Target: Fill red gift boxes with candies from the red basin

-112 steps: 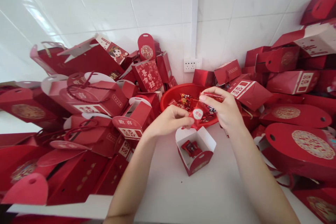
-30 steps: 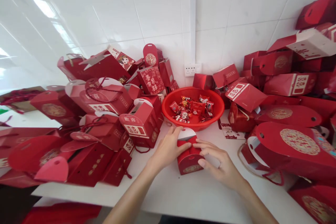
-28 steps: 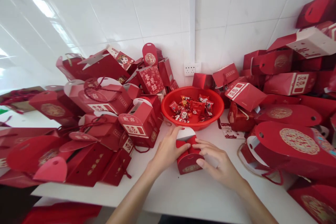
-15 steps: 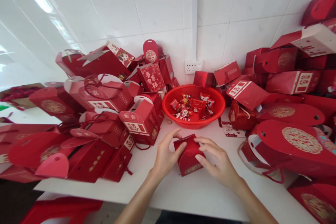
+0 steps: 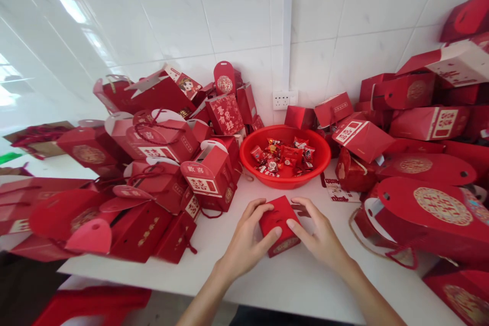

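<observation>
A small red gift box (image 5: 278,221) sits on the white table (image 5: 290,285) in front of me, its top flaps folded shut. My left hand (image 5: 246,239) clasps its left side, thumb on the front edge and fingers curled over the top. My right hand (image 5: 319,234) presses the right side, fingers bent against the lid. Just behind the box stands a red plastic basin (image 5: 321,155) holding several wrapped candies (image 5: 282,158).
Heaps of red paper gift boxes and bags crowd both sides: a pile on the left (image 5: 153,163) and bigger bags with round gold emblems on the right (image 5: 431,209). A white tiled wall with a socket (image 5: 281,99) rises behind. The table's front edge runs near my forearms.
Earlier both hands held wrapped candy above the open box. The box's white-lined flaps have since been folded down, and both hands now press on the shut lid.
</observation>
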Motion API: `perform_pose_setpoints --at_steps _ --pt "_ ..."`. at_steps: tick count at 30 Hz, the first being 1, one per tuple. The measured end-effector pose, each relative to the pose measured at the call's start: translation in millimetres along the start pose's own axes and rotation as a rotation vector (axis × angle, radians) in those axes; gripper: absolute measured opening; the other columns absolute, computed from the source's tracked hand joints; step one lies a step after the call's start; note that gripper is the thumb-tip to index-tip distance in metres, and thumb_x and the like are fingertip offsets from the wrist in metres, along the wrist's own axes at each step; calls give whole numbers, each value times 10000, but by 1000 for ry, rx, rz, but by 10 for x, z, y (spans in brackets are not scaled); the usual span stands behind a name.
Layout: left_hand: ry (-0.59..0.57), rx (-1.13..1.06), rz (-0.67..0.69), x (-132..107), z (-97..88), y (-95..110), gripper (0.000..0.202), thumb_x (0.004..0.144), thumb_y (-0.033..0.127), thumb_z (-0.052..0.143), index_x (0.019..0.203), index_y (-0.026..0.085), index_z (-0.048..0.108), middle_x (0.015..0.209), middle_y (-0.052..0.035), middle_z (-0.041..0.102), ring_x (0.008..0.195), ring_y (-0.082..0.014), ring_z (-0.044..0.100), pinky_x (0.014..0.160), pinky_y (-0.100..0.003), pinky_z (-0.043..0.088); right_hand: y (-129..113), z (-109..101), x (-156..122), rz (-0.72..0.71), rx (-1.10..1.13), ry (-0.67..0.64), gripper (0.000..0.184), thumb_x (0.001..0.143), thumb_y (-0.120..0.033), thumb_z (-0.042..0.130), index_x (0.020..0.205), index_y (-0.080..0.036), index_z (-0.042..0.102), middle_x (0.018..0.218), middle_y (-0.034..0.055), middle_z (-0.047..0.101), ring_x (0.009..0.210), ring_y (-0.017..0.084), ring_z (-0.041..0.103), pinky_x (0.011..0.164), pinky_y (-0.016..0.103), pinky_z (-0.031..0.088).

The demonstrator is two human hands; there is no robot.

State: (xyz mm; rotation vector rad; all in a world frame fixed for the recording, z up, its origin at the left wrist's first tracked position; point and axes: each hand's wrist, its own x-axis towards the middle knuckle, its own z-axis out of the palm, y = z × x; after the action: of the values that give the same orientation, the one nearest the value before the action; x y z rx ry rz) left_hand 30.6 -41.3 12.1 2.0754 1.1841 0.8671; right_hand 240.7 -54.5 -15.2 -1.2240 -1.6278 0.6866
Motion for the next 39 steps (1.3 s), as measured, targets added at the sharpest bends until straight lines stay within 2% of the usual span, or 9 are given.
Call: perform_pose_setpoints --at_steps 5,10,15,18,23,28,34,37,39 --pt "-30 146 20 -60 -18 30 428 1000 406 485 1370 216 584 1556 -157 435 1447 -298 420 1194 -518 373 -21 -1 -10 -19 26 -21 384 973 -444 539 1290 -228 532 1277 129 672 1133 266 676 969 455 568" --pt "-8 351 59 -78 -11 118 399 1012 271 396 1340 220 616 1558 -148 462 1481 -315 374 1194 -588 348 -47 -4 -15 -54 34 -27 363 982 -419 537 1293 -233 536 1257 118 688 1133 252 677 965 421 572" --pt "-78 471 27 -102 119 176 570 956 435 557 1459 177 482 1612 -217 358 1506 -406 303 1167 -690 300 -52 7 -23 -50 25 -48 360 988 -420 528 1299 -240 531 1278 109 678 1158 247 662 990 426 558" --pt "-90 518 39 -111 194 126 668 954 446 573 1545 218 361 1650 -218 271 1527 -429 233 1146 -743 254 -58 12 -28 -43 34 -53 363 990 -428 518 1301 -242 531 1280 111 678 1157 247 663 992 429 556" --pt "-77 502 74 -75 127 84 650 931 476 618 1513 250 440 1591 -210 385 1474 -421 348 1135 -687 339 -64 0 -37 -21 31 -26 369 985 -443 507 1289 -238 540 1258 120 691 1112 251 686 956 432 571" --pt "-128 394 48 -94 -165 166 671 832 479 747 1440 268 557 1491 -187 504 1373 -387 480 1118 -593 434 -75 -58 -51 79 23 12 415 971 -502 503 1282 -232 554 1233 141 695 1102 279 699 672 329 613" --pt "-145 259 -12 -413 -765 472 666 826 481 754 1451 403 536 1554 -74 474 1377 -342 504 1120 -495 468 -78 -100 -59 88 49 64 453 939 -528 549 1264 -215 582 1094 164 720 986 287 725 400 220 487" --pt "14 274 -6 -607 -1196 688 638 785 567 761 1389 459 586 1531 -25 510 1333 -348 548 1055 -459 529 -73 -105 -64 90 46 71 483 925 -547 562 1273 -212 584 1063 162 727 960 287 729 373 210 464" --pt "229 341 76 -692 -1525 768 614 767 620 749 1349 478 611 1465 22 580 1334 -340 548 1061 -443 525 -75 -110 -68 100 33 74 498 915 -564 561 1265 -210 588 1049 160 731 949 290 731 366 212 460"
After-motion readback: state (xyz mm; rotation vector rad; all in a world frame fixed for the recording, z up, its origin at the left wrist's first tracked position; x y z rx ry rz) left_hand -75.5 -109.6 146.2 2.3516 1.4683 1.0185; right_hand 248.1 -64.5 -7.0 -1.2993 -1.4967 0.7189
